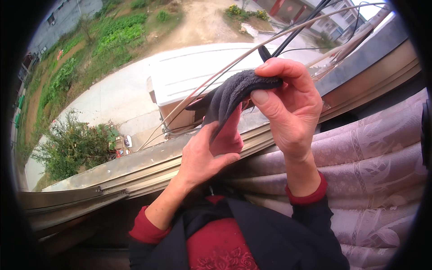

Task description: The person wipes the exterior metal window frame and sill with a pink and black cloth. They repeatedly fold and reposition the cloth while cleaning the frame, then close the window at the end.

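A soft cloth item (225,96), dark grey and fuzzy on one side and pink on the other, is held up over the window ledge. Its exact kind I cannot make out. My right hand (294,101) pinches its upper right end between thumb and fingers. Lower down, my left hand (200,155) grips the cloth from the left, its thumb stretched along the pink part and some fingers hidden behind. The fabric bends over in an arch between both hands. Dark narrow pieces stick out beyond it; whether they belong to it I cannot tell.
A metal window track (153,177) runs across below the cloth. Cables (252,51) cross just outside the opening. A light patterned curtain (360,166) hangs at the right. Down below stand a white-roofed vehicle or box (193,72) and a green bush (72,148).
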{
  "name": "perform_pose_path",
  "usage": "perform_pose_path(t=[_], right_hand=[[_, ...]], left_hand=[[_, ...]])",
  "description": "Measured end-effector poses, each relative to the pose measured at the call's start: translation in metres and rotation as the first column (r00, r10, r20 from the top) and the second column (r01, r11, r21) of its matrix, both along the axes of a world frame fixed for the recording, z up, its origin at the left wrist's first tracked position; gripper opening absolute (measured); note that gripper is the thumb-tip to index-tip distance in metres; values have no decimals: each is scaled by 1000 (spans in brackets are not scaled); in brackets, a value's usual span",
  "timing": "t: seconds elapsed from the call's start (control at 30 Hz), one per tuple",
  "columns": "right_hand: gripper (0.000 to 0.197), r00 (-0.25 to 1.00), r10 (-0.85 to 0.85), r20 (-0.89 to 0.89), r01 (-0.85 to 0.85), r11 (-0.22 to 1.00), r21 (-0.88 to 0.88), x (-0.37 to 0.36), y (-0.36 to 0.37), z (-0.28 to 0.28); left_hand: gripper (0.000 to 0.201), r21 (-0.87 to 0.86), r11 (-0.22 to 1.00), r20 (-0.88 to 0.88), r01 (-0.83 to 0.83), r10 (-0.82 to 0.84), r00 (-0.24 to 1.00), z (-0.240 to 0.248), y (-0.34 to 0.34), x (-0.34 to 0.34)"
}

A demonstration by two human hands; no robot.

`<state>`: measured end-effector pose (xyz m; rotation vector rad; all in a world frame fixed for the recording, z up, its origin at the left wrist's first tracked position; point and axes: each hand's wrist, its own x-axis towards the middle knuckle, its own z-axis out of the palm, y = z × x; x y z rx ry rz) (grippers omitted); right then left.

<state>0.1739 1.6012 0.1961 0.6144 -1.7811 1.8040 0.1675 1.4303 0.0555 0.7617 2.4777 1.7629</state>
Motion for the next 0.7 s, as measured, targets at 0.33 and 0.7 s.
perform_pose_path(t=[0.33,0.7], right_hand=[[30,870,-452,-195,459,599,657,34,57,-79],[21,716,-603,352,-41,467,883,67,19,-179]], left_hand=[[29,7,824,-577,-567,466,670,14,-110,-30],[35,-462,829,-259,-314,213,942,-69,-76,54]])
